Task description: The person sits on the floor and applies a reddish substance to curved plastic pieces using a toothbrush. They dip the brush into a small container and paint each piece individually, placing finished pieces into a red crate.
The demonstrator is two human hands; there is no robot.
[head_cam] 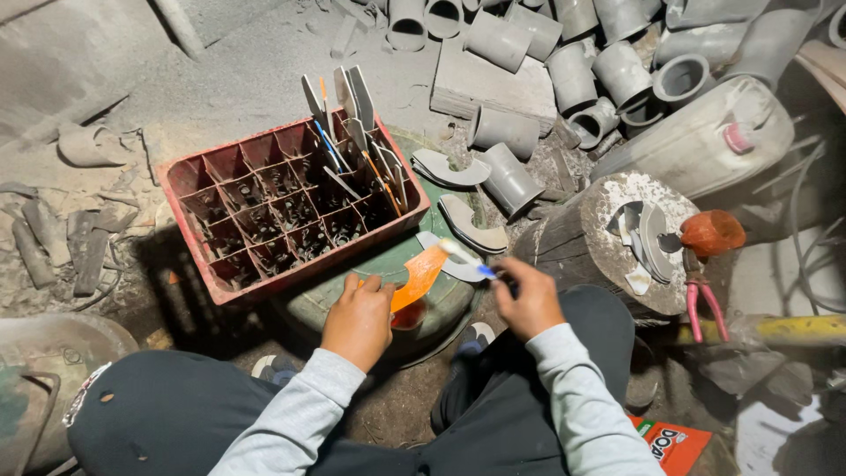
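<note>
At the lower centre of the frame the left hand (357, 319) pinches an orange curved piece (419, 276) by its lower end, holding it up over a green drum lid (445, 304). The right hand (527, 301) is closed around a thin blue-handled tool (467, 258), whose pale tip lies on the upper edge of the orange piece, so the piece sits between the two hands, touching both.

Judging by what lies around, the work looks partly done: several grey curved pieces (449, 169) lie on the lid just above the hands, more sit on a stump (617, 242) at right, and some stand in a red crate (286, 207) at left centre. Many uncut grey pipe sections (573, 75) are piled at the upper right.
</note>
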